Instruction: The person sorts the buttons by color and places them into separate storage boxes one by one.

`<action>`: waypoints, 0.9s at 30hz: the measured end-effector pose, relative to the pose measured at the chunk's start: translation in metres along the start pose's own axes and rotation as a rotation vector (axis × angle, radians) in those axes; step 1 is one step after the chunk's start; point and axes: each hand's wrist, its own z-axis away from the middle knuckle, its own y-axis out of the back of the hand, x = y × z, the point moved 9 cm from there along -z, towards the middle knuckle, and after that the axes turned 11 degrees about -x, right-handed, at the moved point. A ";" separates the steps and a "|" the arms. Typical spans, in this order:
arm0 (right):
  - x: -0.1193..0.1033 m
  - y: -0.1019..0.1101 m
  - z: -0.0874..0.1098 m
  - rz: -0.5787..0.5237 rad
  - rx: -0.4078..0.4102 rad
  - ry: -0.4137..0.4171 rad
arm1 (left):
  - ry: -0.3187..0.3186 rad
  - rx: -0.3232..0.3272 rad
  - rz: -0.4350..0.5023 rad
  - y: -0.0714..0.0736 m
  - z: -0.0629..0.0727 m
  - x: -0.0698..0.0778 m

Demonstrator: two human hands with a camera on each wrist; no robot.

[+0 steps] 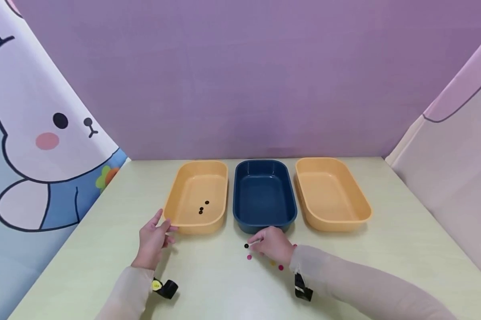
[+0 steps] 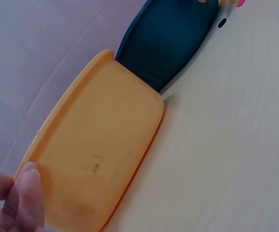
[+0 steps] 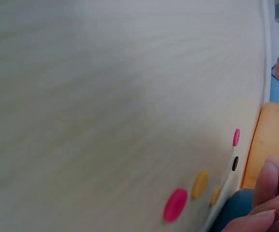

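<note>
My left hand (image 1: pixel 152 242) holds the near left corner of the left yellow tray (image 1: pixel 196 228), fingertips at its rim. Three small black buttons (image 1: pixel 206 202) lie inside that tray. On the table in front of the blue tray (image 1: pixel 264 224), my right hand (image 1: pixel 273 244) reaches down with thumb and index finger a little apart. Just left of these fingertips lies a black button (image 1: pixel 246 246), with a pink button (image 1: pixel 249 257) nearer to me. Under and beside the right hand are a yellow button (image 3: pixel 200 184) and another pink button (image 3: pixel 175 205); the palm hides part of this group.
A second yellow tray (image 1: pixel 332 221) stands right of the blue one, all three side by side toward the back of the pale table (image 1: pixel 208 284). A purple backdrop (image 1: pixel 240 80) rises behind, with printed cloth panels on both sides. Each wrist wears a black camera.
</note>
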 end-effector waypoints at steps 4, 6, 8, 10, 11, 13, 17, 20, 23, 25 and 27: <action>0.001 -0.002 -0.005 -0.021 0.018 0.013 | -0.001 -0.003 0.004 0.000 -0.001 0.001; 0.002 -0.004 -0.005 -0.023 0.010 0.012 | 0.000 -0.005 0.005 -0.001 0.000 0.000; 0.002 -0.006 -0.005 -0.024 0.002 0.009 | 0.001 -0.005 0.004 -0.002 0.000 0.000; 0.001 -0.006 -0.005 -0.012 0.001 0.013 | -0.001 -0.004 0.003 -0.002 0.001 0.000; 0.000 -0.006 -0.005 -0.004 -0.001 0.017 | -0.002 -0.004 0.003 -0.002 0.002 0.001; -0.001 -0.005 -0.006 0.014 -0.006 0.023 | -0.002 -0.004 0.005 -0.003 0.002 0.001; -0.003 -0.008 -0.007 0.048 -0.041 0.030 | 0.001 -0.002 0.006 -0.004 0.002 0.002; -0.004 -0.010 -0.008 0.052 -0.064 0.025 | 0.001 -0.004 0.007 -0.004 0.002 0.002; -0.001 -0.011 -0.010 0.053 -0.074 0.015 | 0.000 -0.007 0.008 -0.004 0.001 0.001; 0.001 -0.011 -0.012 0.061 -0.081 0.008 | -0.002 -0.012 0.011 -0.004 0.001 0.001; 0.002 -0.012 -0.013 0.078 -0.089 0.006 | -0.003 -0.016 0.013 -0.004 0.000 0.001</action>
